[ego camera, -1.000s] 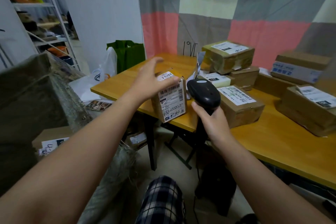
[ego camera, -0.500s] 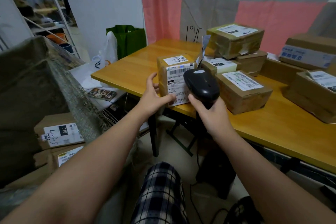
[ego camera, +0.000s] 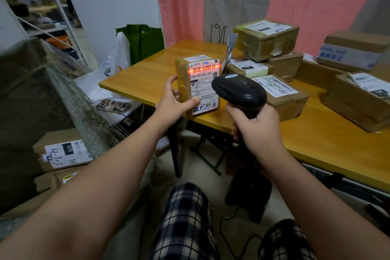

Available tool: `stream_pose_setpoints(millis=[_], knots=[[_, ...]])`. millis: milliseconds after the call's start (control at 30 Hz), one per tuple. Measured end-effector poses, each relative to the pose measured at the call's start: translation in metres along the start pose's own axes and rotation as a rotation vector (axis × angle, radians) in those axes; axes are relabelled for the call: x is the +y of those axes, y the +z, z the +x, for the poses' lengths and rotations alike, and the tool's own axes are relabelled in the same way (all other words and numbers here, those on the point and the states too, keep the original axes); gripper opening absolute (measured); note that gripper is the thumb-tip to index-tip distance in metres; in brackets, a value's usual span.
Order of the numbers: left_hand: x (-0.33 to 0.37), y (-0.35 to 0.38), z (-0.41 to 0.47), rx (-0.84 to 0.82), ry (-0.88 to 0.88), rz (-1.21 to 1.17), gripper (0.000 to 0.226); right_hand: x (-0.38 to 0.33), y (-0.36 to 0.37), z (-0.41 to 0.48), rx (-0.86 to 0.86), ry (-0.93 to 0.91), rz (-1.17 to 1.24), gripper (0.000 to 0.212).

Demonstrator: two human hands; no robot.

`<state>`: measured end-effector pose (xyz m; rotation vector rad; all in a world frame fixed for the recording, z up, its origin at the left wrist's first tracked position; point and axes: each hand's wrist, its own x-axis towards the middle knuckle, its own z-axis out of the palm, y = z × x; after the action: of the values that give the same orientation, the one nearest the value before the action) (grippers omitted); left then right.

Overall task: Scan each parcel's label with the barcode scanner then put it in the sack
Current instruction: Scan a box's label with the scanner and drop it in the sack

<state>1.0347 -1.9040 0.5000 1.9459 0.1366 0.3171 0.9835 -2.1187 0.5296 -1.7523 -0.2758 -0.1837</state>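
Note:
A small brown parcel (ego camera: 198, 82) stands upright at the front edge of the wooden table (ego camera: 147, 78), its white label facing me. My left hand (ego camera: 174, 102) grips its lower left side. My right hand (ego camera: 256, 127) is wrapped around the handle of a black barcode scanner (ego camera: 238, 91), whose head sits just right of the parcel. A red scan line lies across the barcode at the label's top. The open woven sack (ego camera: 42, 95) stands at my left with labelled parcels (ego camera: 63, 150) inside.
Several more cardboard parcels (ego camera: 280, 95) lie on the table's right and back, some stacked (ego camera: 266, 38). A green bag (ego camera: 145, 40) and white plastic bag stand past the table's left end. The scanner's stand (ego camera: 249, 194) and cable are on the floor by my knees.
The parcel has been pulled closer to the table's edge and turned label-on to me. The scanner has shifted to its right, and a red scan line now lights the barcode.

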Motion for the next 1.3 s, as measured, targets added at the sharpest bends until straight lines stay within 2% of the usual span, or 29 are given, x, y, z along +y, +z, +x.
stream_pose_setpoints(millis=[167,333,533,633,733,833,900,1000,1033,1100,1233,1300], knots=[[-0.002,0.0,0.002,0.012,0.016,0.02,0.094,0.002,-0.002,-0.002,0.003,0.001,0.003,0.017],[0.001,-0.004,-0.009,0.056,0.044,-0.003,0.093,-0.001,0.003,-0.008,-0.042,-0.068,0.041,0.011],[-0.015,-0.043,-0.07,0.222,0.05,0.001,0.092,-0.001,0.043,-0.022,-0.247,-0.146,0.126,0.01],[-0.036,-0.082,-0.121,0.355,-0.008,0.036,0.09,0.006,0.081,-0.032,-0.388,-0.095,0.17,0.009],[-0.064,-0.131,-0.159,0.496,-0.115,0.208,0.092,0.016,0.126,-0.044,-0.491,-0.045,0.174,0.023],[-0.088,-0.187,-0.185,0.6,-0.23,0.561,0.095,0.019,0.171,-0.059,-0.592,-0.027,0.139,0.037],[-0.102,-0.215,-0.204,0.548,-0.365,0.868,0.095,0.021,0.195,-0.066,-0.632,-0.041,0.108,0.036],[-0.122,-0.24,-0.235,0.35,-0.677,1.209,0.085,0.026,0.226,-0.073,-0.656,-0.053,0.014,0.03],[-0.128,-0.245,-0.243,0.309,-0.765,1.241,0.082,0.027,0.235,-0.074,-0.664,-0.048,-0.013,0.032],[-0.138,-0.253,-0.253,0.317,-0.821,1.237,0.079,0.031,0.248,-0.076,-0.69,-0.049,-0.046,0.031],[-0.145,-0.261,-0.24,0.453,-0.678,1.269,0.076,0.038,0.263,-0.081,-0.717,-0.038,-0.125,0.022],[-0.151,-0.261,-0.228,0.439,-0.708,1.286,0.077,0.041,0.265,-0.083,-0.721,-0.031,-0.16,0.021]])
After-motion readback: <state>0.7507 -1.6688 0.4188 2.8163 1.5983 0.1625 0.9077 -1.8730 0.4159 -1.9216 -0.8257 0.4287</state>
